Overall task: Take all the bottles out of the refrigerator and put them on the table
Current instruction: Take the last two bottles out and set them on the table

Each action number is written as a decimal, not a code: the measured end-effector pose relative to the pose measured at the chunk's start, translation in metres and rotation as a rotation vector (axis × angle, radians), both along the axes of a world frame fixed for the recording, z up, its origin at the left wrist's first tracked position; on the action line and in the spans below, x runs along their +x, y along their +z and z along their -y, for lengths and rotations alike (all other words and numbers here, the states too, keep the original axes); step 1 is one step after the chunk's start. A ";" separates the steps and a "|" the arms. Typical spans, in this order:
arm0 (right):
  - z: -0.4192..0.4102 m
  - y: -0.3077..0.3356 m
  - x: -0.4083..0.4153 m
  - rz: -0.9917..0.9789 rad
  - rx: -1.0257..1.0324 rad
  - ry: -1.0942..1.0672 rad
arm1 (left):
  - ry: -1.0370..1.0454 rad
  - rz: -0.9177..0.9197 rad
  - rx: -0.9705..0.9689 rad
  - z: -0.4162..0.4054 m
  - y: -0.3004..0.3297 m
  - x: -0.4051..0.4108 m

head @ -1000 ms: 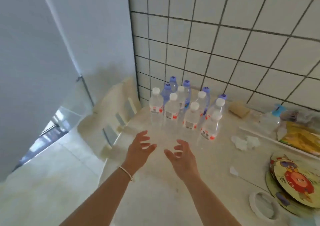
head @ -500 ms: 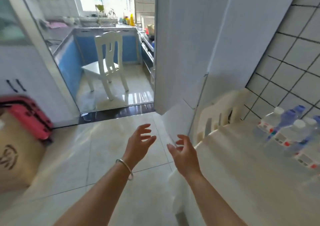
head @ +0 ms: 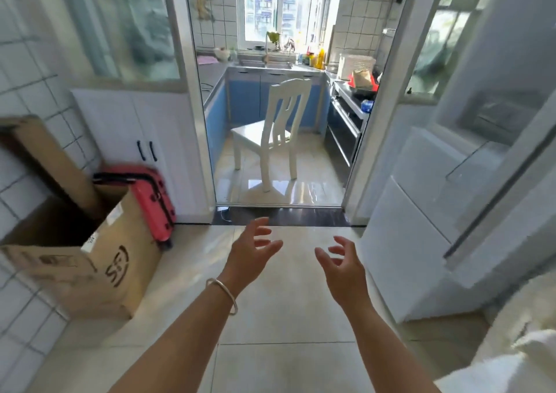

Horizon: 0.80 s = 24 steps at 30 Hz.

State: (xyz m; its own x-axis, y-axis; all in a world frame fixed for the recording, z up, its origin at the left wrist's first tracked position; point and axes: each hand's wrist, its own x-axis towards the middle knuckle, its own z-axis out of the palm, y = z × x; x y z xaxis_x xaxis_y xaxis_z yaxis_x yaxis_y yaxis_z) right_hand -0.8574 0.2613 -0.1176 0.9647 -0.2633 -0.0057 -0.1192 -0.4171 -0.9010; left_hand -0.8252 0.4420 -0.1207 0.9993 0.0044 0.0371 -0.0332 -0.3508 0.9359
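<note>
Table gone from view — tiled floor point(head: 279, 326), kitchen doorway point(head: 279, 122) ahead.

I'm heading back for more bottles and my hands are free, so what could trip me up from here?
1. The cardboard box and red suitcase stand on the floor to the left; a foot might clip them.
2. The white chair stands just past the kitchen doorway, narrowing any path through.
3. The dark threshold strip may catch a toe. Left hand and right hand hold nothing.

Tiled floor point(head: 279, 317) fills the lower centre. On it, lower left: an open cardboard box point(head: 90, 260), a red suitcase point(head: 150, 200) behind. Upper centre: a white chair point(head: 270, 134) standing.
</note>
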 end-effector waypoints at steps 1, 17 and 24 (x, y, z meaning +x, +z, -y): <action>-0.007 0.001 0.013 0.003 -0.002 -0.003 | 0.003 -0.006 0.000 -0.011 0.002 0.012; 0.006 0.010 0.294 0.040 0.039 -0.064 | -0.087 -0.070 -0.071 0.013 0.007 0.291; 0.059 0.020 0.407 0.030 -0.005 -0.135 | -0.201 0.001 -0.031 0.071 0.029 0.419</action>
State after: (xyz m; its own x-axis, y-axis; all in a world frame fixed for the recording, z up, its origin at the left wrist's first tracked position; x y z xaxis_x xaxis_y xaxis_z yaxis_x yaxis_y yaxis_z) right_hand -0.4505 0.2021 -0.0979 0.9202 -0.3907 0.0247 -0.1472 -0.4037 -0.9030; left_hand -0.4059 0.3709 -0.0915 0.9802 -0.1940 0.0409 -0.1005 -0.3082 0.9460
